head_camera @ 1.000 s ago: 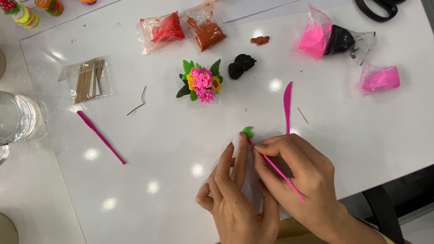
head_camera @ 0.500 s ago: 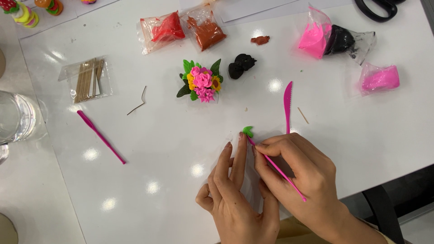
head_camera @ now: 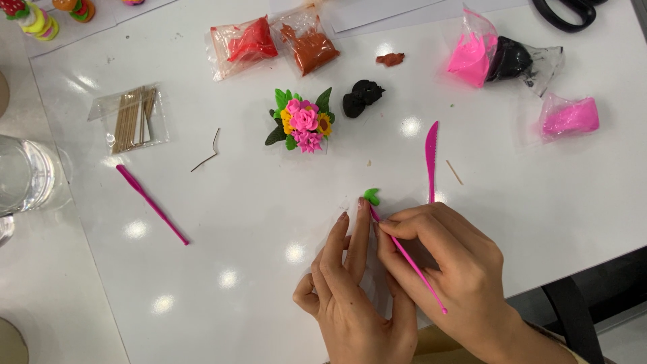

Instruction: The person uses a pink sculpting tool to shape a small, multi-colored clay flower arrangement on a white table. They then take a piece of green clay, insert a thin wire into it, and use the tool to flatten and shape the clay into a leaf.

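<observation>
a small green clay piece [head_camera: 371,196] is lying on the white table [head_camera: 256,222], just beyond the fingertips of both hands and below the clay flower bouquet [head_camera: 301,120]. the right hand [head_camera: 451,269] is pinching a thin pink modelling tool [head_camera: 408,259] between thumb and fingers, fingers curled closed around it, with the tool's tip reaching up to the green piece. the left hand [head_camera: 350,290] is lying open with fingers stretched flat toward the same piece, gripping nothing; whether its fingertip is touching the clay cannot be told. a pink plastic knife [head_camera: 430,158] is lying just right of the green piece. a second pink stick tool [head_camera: 151,203] is resting well to the left. bags of red clay [head_camera: 246,46], brown clay [head_camera: 309,47] and pink clay [head_camera: 569,118] are sitting along the far side, with a black clay lump [head_camera: 362,98] near the bouquet.
</observation>
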